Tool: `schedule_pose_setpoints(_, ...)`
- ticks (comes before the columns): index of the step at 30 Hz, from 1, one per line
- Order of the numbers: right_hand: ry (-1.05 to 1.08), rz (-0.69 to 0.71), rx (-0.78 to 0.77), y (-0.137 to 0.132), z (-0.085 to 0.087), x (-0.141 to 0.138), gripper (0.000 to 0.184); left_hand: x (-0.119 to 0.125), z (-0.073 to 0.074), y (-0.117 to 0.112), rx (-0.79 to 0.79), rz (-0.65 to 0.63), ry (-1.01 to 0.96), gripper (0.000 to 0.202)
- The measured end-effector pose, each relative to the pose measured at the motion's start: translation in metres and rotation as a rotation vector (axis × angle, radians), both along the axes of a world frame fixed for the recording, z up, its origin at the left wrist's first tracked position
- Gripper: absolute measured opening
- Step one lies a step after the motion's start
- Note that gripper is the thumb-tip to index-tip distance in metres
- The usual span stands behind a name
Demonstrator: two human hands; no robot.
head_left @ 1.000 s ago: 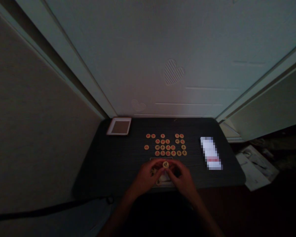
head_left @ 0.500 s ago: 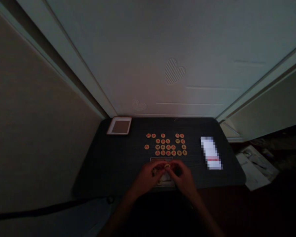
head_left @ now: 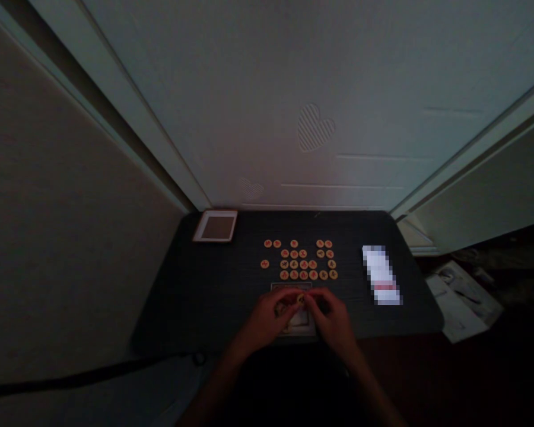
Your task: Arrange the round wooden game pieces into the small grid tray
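Several round wooden game discs [head_left: 299, 264] with red and dark marks lie in rows on the dark table [head_left: 196, 296]. Close to the table's front edge a small shallow box [head_left: 299, 321] sits under my hands. My left hand [head_left: 269, 317] and my right hand [head_left: 331, 320] meet over that box, fingers curled. Between their fingertips shows one pale disc [head_left: 301, 299]; the dim light hides which fingers grip it. A second disc [head_left: 279, 308] shows by my left fingers.
A box lid or tray with a pale rim [head_left: 216, 226] lies at the table's back left corner. A blurred white packet [head_left: 380, 275] lies at the right. A pale door with heart marks [head_left: 314, 126] stands behind the table. Papers [head_left: 458, 296] lie on the floor at right.
The disc held up between my fingertips has come down a little toward the box. Both hands stay over the box with only small finger shifts.
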State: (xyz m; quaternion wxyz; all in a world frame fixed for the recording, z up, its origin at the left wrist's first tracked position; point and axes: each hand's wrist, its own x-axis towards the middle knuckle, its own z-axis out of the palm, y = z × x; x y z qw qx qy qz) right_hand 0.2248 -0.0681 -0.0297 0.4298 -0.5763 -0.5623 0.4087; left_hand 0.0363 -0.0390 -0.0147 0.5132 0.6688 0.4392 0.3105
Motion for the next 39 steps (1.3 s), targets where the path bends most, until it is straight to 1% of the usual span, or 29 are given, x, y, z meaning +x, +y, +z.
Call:
schedule_pose_setpoints(6,0.027,0.048,0.004,0.000,-0.001,0.002,0.019,-0.002,0.002,0.001,-0.021,0.016,0.010,0.027)
schedule_pose_setpoints(11,0.051,0.042,-0.022,0.000,0.000,0.001,0.018,-0.002,0.001,0.000,-0.065,0.015,-0.008,0.029)
schedule_pose_setpoints(16,0.065,0.036,-0.021,-0.001,0.001,0.000,0.020,-0.001,0.006,-0.002,-0.124,0.019,-0.026,0.032)
schedule_pose_setpoints(21,0.065,0.041,-0.024,0.000,0.001,0.000,0.021,0.000,0.007,-0.002,-0.135,0.023,-0.017,0.033)
schedule_pose_setpoints(31,0.057,0.057,-0.015,-0.002,-0.001,-0.001,0.021,0.004,-0.001,-0.002,-0.122,0.069,0.018,0.030)
schedule_pose_setpoints(36,0.022,0.058,0.011,-0.002,-0.002,-0.002,0.022,0.006,-0.003,-0.002,-0.140,0.097,-0.020,0.025)
schedule_pose_setpoints(39,0.022,0.089,0.046,0.000,-0.002,-0.003,0.022,0.007,-0.004,-0.002,-0.148,0.121,-0.012,0.025)
